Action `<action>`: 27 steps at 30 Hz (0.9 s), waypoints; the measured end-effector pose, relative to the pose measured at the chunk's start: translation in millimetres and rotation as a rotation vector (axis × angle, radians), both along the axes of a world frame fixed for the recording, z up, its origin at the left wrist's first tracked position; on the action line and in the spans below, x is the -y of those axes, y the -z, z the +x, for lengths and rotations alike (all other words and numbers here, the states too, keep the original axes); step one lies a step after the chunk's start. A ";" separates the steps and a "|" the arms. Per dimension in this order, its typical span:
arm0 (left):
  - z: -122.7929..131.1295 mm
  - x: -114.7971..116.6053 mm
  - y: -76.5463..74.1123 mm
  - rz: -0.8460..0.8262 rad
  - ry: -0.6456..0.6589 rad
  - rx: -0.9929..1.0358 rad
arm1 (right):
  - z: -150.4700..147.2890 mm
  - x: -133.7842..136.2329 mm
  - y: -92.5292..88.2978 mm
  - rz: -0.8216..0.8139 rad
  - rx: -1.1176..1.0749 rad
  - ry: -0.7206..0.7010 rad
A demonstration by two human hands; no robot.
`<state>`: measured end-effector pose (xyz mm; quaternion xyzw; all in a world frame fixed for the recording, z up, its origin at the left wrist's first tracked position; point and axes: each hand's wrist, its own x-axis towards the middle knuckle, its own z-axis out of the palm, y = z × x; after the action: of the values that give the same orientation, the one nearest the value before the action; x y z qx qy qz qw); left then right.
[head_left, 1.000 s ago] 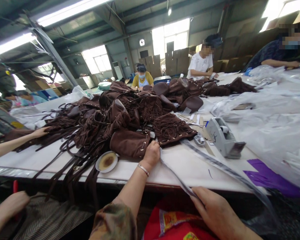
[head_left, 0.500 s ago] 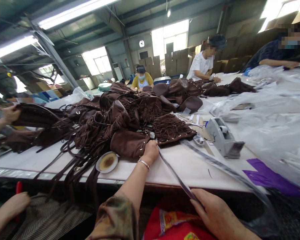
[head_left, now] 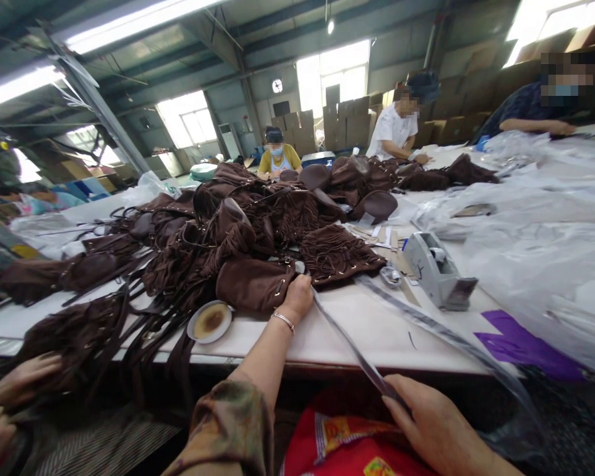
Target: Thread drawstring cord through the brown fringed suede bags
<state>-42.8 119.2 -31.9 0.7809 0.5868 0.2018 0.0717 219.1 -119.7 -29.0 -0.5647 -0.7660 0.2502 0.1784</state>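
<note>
white surface (head_left: 317, 340) fills most of the foreground. across it, a broad pile of brown bags (head_left: 297, 211), fringes and straps tangled; which are finished, cannot tell from here. right side: loose clear plastic (head_left: 530, 244), spread out, nothing seen packed in it.

at the near left edge, another bag (head_left: 74, 327) partly overhangs, a co-worker's hand (head_left: 32, 373) at it.

nearest in front: one plain brown bag (head_left: 248, 284) on its side, eyelet end toward the person's left grip (head_left: 297, 297). that grip is closed around one end of a grey strip (head_left: 346, 342); whether it also pinches the bag is hidden. right grip (head_left: 424, 410), short of the front edge, is clamped on the strip lower down, thumb against fingers.

progress, my reading: midway. strip drawn out between both hands; no fastening visible, neither end let go. second strip (head_left: 426, 320) lies unheld beyond.

smaller still: tape dispenser (head_left: 436, 281), then shallow dish (head_left: 209, 339), both untouched.
</note>
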 end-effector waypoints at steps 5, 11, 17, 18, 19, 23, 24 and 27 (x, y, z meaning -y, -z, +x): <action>0.8 -5.7 -1.2 -0.008 -0.042 -0.004 | 0.0 -2.7 -1.4 0.025 -0.041 0.027; 11.6 -1.9 -9.1 -0.008 -0.129 0.001 | 0.2 -6.7 -13.3 -0.005 -0.063 0.088; 24.4 72.6 -47.9 0.248 0.153 0.137 | -3.7 -19.5 -15.5 0.031 0.005 0.083; 27.1 89.5 -54.2 0.243 0.321 0.163 | -6.0 -22.4 -15.4 0.033 0.016 0.069; 30.0 105.3 -59.4 0.199 0.504 0.160 | -8.8 -25.4 -15.6 0.037 0.029 0.054; 40.2 143.0 -67.0 0.026 0.778 -0.077 | -22.3 -39.3 -22.7 0.073 0.063 0.007; 41.0 144.8 -66.8 0.006 0.768 -0.143 | -25.2 -42.8 -26.8 0.081 0.056 -0.003; 34.5 137.8 -65.4 -0.011 0.734 -0.218 | -27.8 -50.3 -42.9 0.017 -0.071 -0.057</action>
<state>-8.3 -18.6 33.6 0.9556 0.2732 0.0752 0.0805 191.3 -69.4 13.9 -0.5317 -0.7772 0.2684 0.2030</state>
